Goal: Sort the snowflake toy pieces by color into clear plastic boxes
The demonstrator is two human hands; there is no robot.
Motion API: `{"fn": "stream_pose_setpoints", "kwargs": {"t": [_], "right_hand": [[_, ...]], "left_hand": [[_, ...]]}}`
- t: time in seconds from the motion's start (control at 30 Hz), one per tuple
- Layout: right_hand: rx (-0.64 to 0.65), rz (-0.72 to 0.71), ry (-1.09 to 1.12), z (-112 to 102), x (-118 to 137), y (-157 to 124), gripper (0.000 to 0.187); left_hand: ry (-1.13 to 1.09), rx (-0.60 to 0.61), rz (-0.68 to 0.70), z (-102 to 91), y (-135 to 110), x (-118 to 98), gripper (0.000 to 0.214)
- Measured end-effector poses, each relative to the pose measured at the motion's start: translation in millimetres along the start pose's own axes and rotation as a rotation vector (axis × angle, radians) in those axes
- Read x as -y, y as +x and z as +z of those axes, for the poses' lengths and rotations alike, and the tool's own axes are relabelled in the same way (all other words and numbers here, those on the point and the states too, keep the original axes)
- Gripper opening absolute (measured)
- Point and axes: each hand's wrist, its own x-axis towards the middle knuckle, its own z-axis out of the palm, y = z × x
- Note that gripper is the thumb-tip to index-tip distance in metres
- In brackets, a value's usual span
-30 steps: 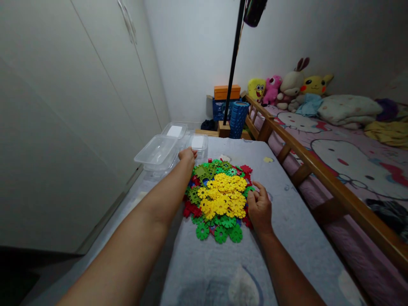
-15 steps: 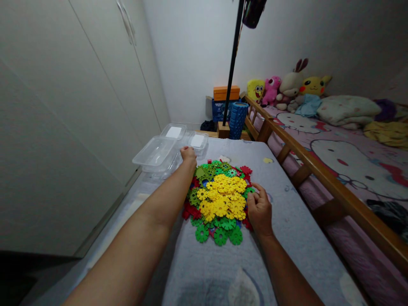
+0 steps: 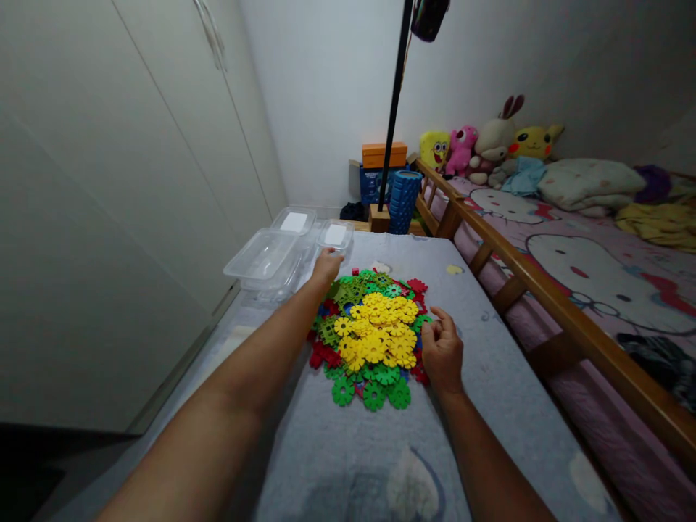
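Observation:
My left hand (image 3: 328, 267) reaches past the left side of a pile of plastic snowflake discs, close to the near edge of a small clear plastic container (image 3: 336, 233). Its fingertips look apart, and I see nothing held in them. Yellow discs (image 3: 378, 333) are heaped on top of the pile, with green discs (image 3: 374, 396) along the near side and red pieces (image 3: 325, 355) at the left. Olive-green square pieces (image 3: 349, 291) lie at the far left of the heap. Beside the pile's right edge, my right hand (image 3: 444, 354) is loosely curled, thumb and forefinger apart, with nothing visible between them.
A large clear container (image 3: 264, 255) and another lidded one (image 3: 294, 220) stand at the far left of the cloth-covered surface (image 3: 348, 449). A wooden bed rail (image 3: 522, 279) runs along the right. A black pole (image 3: 392, 109) rises behind, near a blue foam roller (image 3: 405, 203).
My left hand has moved slightly right, and its fingers have spread from a closed shape. The right hand stays beside the pile. The view has shifted a little.

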Motion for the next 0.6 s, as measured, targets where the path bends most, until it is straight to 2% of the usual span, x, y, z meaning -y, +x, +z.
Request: {"fn": "stream_pose_setpoints", "kwargs": {"t": [0.1,0.17,0.2,0.27,0.43,0.6], "right_hand": [[-0.035,-0.076,-0.122,2,-11,6,0.037],[-0.025,-0.14,-0.233,5,-19,8,0.039],[-0.012,-0.159,-0.283,6,-23,9,0.042],[0.031,-0.162,-0.363,9,-29,8,0.051],[0.192,-0.135,-0.467,13,-32,1,0.067],[0.256,-0.169,-0.497,13,-29,-1,0.077]], "left_hand": [[0.249,0.142,0.004,-25.1,-18,0,0.04],[0.797,0.357,0.124,-40.4,-30,0,0.051],[1.001,0.443,0.187,-46.4,-36,1,0.056],[1.216,0.542,0.291,-54.3,-50,5,0.061],[1.282,0.578,0.43,-57.4,-87,17,0.066],[1.201,0.572,0.425,-55.4,-109,25,0.064]]}}
